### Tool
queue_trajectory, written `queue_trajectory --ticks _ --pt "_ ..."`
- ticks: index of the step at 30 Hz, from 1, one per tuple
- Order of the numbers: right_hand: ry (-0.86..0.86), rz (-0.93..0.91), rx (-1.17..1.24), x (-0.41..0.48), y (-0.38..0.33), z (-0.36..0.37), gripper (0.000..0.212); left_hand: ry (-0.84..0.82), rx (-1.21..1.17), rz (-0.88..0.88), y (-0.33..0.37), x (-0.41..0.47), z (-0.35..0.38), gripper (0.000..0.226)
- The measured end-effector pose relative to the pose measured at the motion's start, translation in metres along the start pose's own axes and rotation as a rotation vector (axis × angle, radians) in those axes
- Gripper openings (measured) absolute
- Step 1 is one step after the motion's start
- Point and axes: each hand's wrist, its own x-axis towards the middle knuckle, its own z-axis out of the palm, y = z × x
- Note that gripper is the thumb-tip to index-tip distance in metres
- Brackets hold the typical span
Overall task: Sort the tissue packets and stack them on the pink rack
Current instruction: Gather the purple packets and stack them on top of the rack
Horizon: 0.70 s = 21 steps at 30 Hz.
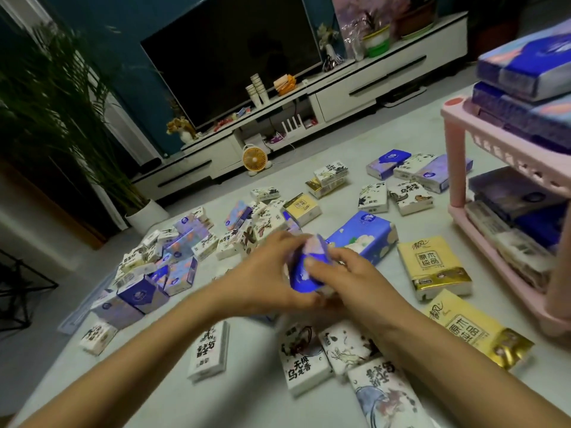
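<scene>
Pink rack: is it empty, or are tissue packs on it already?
Not empty. Blue packs are stacked on the pink rack's top shelf, and more packs lie on its lower shelf.

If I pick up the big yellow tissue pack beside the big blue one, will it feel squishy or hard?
Probably squishy: the yellow tissue pack has a crinkled, shiny wrapper end. Likely light for its size, being tissues. Lying flat, it should slide, not roll.

Tissue packets (434,267) lie across the floor (253,403), left of the rack (457,168).
</scene>
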Motion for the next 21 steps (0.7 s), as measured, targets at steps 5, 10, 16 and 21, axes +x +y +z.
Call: queue_trajectory --ticks 5,10,16,21 --pt "0.129 0.042 -0.042 -0.003 -0.001 -0.01 0.018 0.034 -0.5 -0.165 -0.029 0.047 0.0 0.027" --pt "0.116 0.076 -0.02 -0.001 0.001 -0.009 0.018 0.259 0.006 -0.293 -0.078 0.103 0.008 0.023" --pt "0.13 0.075 -0.028 0.004 0.001 -0.008 0.022 0.046 0.204 -0.478 -0.091 0.138 0.004 0.04" --pt "0.116 0.051 -0.025 -0.005 -0.004 -0.008 0.025 0.028 0.241 -0.542 -0.093 0.149 -0.014 0.048"
